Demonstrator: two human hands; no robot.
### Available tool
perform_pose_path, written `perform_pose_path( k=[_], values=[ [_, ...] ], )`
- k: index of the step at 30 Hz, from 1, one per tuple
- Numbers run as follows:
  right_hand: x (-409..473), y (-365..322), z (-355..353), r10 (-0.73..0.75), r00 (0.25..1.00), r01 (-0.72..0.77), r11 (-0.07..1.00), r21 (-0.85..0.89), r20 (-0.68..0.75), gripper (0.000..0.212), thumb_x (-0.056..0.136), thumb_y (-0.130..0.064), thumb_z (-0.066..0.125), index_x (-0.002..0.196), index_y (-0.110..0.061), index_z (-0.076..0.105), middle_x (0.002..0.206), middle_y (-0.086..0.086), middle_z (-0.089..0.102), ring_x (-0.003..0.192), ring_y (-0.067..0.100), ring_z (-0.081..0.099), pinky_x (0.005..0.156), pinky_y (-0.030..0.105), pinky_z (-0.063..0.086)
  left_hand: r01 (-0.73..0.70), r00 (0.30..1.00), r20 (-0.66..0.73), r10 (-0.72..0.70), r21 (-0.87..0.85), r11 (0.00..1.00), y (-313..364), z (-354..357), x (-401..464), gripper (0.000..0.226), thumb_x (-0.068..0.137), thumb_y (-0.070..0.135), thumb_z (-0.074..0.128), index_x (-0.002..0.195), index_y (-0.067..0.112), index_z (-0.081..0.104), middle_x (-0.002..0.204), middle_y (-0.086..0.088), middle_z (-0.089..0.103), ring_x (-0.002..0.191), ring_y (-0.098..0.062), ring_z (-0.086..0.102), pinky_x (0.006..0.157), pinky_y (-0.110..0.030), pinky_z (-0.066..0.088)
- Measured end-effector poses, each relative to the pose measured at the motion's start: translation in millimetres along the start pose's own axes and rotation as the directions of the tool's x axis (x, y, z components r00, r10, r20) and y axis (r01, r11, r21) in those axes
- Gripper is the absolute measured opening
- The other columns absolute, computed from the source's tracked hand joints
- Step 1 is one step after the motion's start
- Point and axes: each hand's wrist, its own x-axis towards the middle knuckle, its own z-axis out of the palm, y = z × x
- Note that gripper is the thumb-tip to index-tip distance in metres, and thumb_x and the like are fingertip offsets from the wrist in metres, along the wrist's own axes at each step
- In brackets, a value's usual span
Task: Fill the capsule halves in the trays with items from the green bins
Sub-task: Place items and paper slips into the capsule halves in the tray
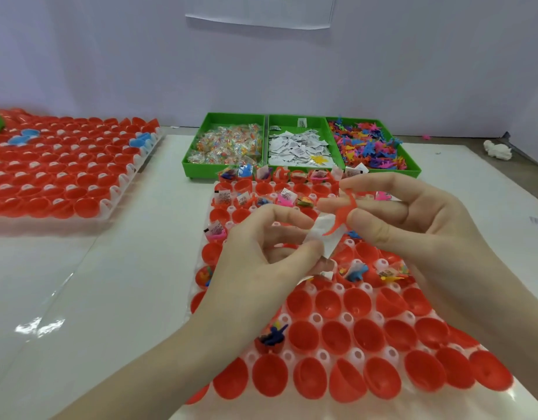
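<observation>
Both bare forearms enter from the lower edge and converge at centre, hands raised and facing one another. The left hand (261, 247) is half curled, thumb and forefinger pinched together, remaining fingers bent loosely beneath. The right hand (413, 219) is turned palm inward, its thumb and fingertips (328, 204) closed in a pinch, just beside the left hand's.

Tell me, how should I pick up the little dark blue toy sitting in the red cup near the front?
Pinch the arms of the dark blue toy that poke up above the rim of its red capsule half, coming straight down from above. Its lower part sits sunk inside the cup, so the sides are walled off. Neighbouring cups stand close beside it, so only the top looks free for fingertips.
</observation>
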Motion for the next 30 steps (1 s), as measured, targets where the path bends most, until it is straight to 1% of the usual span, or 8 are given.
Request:
perform_pose_path(
  k=[8,13,17,20,23,25,27,30],
  values=[
    [-2,10,1,-0.009,1.000,0.008,0.995,-0.096,-0.009,0.027,0.063,-0.014,0.064,0.090,-0.015,0.067,0.087,-0.009,0.074,0.086,0.004,0.069,0.068,0.011,0.051,-0.049,0.997,0.054,0.050,-0.025,0.998,5,-5,-5,0.028,0.061,0.021,0.067,0.086,0.015,0.057,0.069,-0.002,0.072,0.062,-0.014,0.070,0.057,-0.014,0.052],
    [-3,16,-1,0.038,0.998,-0.030,0.984,-0.177,0.040,0.021,0.061,-0.006,0.072,0.081,-0.014,0.070,0.077,-0.005,0.074,0.071,0.007,0.070,0.061,0.014,0.053,0.013,0.994,0.105,-0.018,0.045,0.999,-5,-12,-6,0.028,0.060,0.021,0.067,0.086,0.017,0.059,0.067,0.001,0.073,0.064,-0.010,0.070,0.057,-0.015,0.053],
    [-7,23,0,0.088,0.990,-0.051,0.951,-0.304,0.107,0.020,0.063,0.003,0.077,0.075,-0.011,0.070,0.074,0.001,0.073,0.067,0.011,0.071,0.063,0.016,0.054,0.086,0.986,0.124,-0.113,0.204,0.975,-19,-19,-6,0.021,0.073,0.010,0.071,0.087,0.022,0.060,0.073,0.005,0.073,0.070,-0.007,0.070,0.060,-0.016,0.054],
    [-10,30,0,0.163,0.975,-0.094,0.921,-0.379,0.154,0.018,0.065,0.000,0.077,0.073,-0.013,0.070,0.074,0.003,0.073,0.065,0.012,0.070,0.063,0.016,0.054,0.013,0.977,0.192,-0.091,0.370,0.929,-22,-25,-10,0.023,0.075,0.011,0.072,0.086,0.029,0.063,0.087,0.016,0.072,0.081,0.002,0.067,0.069,-0.010,0.050],
    [-13,38,3,0.247,0.952,-0.148,0.887,-0.437,0.180,0.016,0.069,-0.001,0.077,0.076,-0.013,0.070,0.075,0.004,0.073,0.066,0.011,0.069,0.063,0.017,0.054,-0.164,0.973,0.229,0.026,0.610,0.775,-20,-32,-12,0.017,0.072,0.030,0.070,0.082,0.040,0.061,0.094,0.034,0.061,0.088,0.012,0.059,0.075,-0.001,0.041],
    [-14,41,4,0.263,0.945,-0.145,0.868,-0.475,0.192,0.015,0.070,-0.002,0.076,0.077,-0.014,0.070,0.074,0.003,0.072,0.065,0.010,0.068,0.064,0.019,0.055,-0.228,0.963,0.267,0.043,0.717,0.659,-20,-35,-13,0.011,0.070,0.046,0.066,0.079,0.045,0.059,0.094,0.033,0.058,0.090,0.011,0.054,0.074,-0.004,0.039],
    [-14,40,4,0.270,0.937,-0.130,0.857,-0.498,0.220,0.016,0.071,-0.002,0.075,0.078,-0.015,0.070,0.073,0.002,0.072,0.064,0.008,0.067,0.063,0.018,0.054,-0.320,0.939,0.340,0.061,0.789,0.525,-22,-37,-15,0.017,0.072,0.054,0.064,0.081,0.038,0.065,0.078,0.022,0.062,0.080,0.002,0.055,0.067,-0.014,0.042],
    [-14,38,4,0.269,0.928,-0.089,0.830,-0.551,0.256,0.017,0.072,-0.002,0.075,0.079,-0.016,0.069,0.074,0.003,0.071,0.066,0.008,0.066,0.064,0.020,0.053,-0.412,0.900,0.434,0.034,0.823,0.391,-27,-38,-17,0.028,0.070,0.056,0.055,0.076,0.031,0.068,0.062,0.026,0.047,0.067,0.000,0.048,0.061,-0.019,0.036]
  ],
)
